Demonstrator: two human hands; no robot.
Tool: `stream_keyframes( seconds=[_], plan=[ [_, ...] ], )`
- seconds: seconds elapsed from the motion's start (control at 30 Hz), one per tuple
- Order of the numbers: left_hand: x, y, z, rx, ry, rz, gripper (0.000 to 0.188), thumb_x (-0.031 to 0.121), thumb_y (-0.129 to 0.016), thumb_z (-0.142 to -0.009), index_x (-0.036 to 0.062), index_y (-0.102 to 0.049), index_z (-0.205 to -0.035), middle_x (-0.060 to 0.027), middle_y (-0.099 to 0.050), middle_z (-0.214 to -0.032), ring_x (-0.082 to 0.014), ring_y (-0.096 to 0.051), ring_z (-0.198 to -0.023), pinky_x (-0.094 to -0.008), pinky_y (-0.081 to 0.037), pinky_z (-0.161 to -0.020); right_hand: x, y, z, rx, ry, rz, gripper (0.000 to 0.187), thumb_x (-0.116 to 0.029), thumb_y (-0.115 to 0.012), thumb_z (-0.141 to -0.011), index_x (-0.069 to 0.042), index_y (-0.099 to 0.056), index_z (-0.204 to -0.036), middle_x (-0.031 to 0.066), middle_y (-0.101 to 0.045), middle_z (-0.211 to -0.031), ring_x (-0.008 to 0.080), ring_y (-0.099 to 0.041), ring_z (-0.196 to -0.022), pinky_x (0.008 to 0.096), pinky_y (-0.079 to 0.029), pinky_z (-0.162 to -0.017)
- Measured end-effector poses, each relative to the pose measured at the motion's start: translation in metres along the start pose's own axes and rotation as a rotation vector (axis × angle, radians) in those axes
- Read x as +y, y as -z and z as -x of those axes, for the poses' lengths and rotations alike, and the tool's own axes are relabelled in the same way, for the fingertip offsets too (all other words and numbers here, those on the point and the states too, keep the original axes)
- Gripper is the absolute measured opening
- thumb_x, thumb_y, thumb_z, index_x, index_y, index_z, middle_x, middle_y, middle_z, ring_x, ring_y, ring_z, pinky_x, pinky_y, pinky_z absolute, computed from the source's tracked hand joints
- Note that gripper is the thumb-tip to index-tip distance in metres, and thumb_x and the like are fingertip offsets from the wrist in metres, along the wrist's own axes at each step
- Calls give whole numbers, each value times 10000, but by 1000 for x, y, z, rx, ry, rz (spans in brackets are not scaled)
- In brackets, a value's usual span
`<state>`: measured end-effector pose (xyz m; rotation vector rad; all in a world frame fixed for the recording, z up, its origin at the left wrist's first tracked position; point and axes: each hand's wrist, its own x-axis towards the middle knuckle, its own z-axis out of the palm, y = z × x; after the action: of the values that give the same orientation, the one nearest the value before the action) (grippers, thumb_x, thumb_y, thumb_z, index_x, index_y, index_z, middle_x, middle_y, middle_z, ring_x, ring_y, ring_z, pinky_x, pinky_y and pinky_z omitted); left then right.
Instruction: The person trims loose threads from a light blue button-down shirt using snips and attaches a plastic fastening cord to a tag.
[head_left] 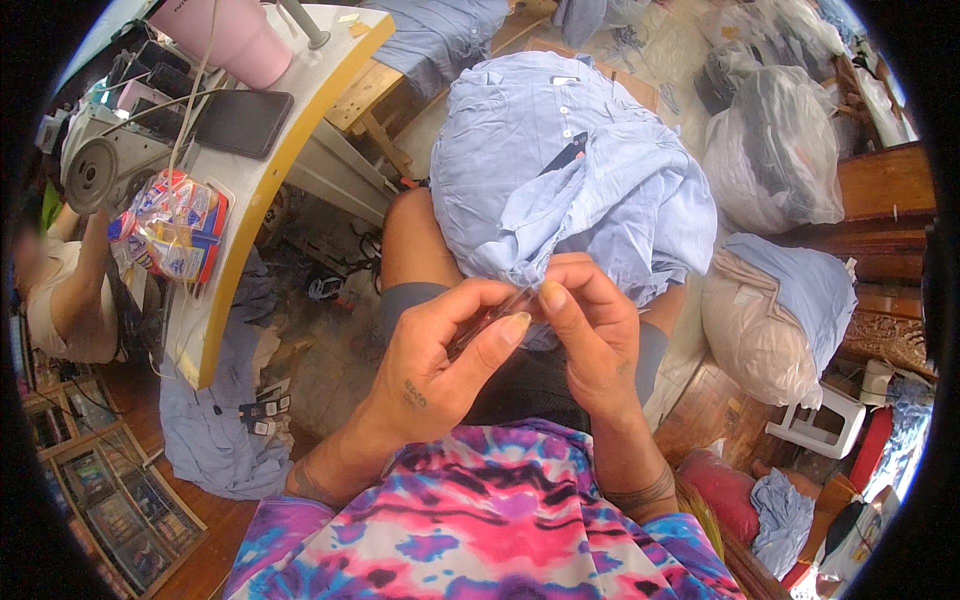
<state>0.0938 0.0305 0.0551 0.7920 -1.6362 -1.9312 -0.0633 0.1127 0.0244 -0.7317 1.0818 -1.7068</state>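
Left hand is closed about a thin dark item, kind not determinable, with fingertips at the cloth. Right hand is narrowed to a thumb-and-finger pinch on the near, gathered end of the blue shirt. The shirt's bulk lies over the knees; whether it is one garment or several cannot be told. Judged light, soft and limp, not slippery or fragile, though loose folds may slide off the lap. Best hold: a flat pinch at the gathered end, close to the fold. Pose: both wrists bent inward, forearms rising from below, fingertips meeting at the midline, thumbs uppermost. White buttons and a dark tag show farther along the shirt. A phone rests on the desk, at left.
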Motion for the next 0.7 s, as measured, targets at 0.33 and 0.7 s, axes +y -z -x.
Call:
stream_keyframes(
  seconds=[0.33, 0.7],
  plan=[
    [-1, 5, 1, 7, 11, -50, 232, 129, -638, -1005, -58, -650, -1142, -31, -667, -932, -46, -573, -826, -212, -465, -716, 2, -4, -2, -11, 52, 70, 105, -66, -592, -1033, 28, -627, -1065, 51, -573, -1067, 114, -596, -954, 252, -476, -870],
    [-2, 11, -2, 4, 73, -106, 212, 108, -631, -1009, -61, -666, -1132, -31, -673, -939, -54, -585, -845, -220, -473, -738, 3, -4, -3, -22, 30, 120, 119, -92, -591, -1041, 20, -627, -1058, 42, -572, -1038, 99, -569, -940, 247, -462, -846]
  ],
)
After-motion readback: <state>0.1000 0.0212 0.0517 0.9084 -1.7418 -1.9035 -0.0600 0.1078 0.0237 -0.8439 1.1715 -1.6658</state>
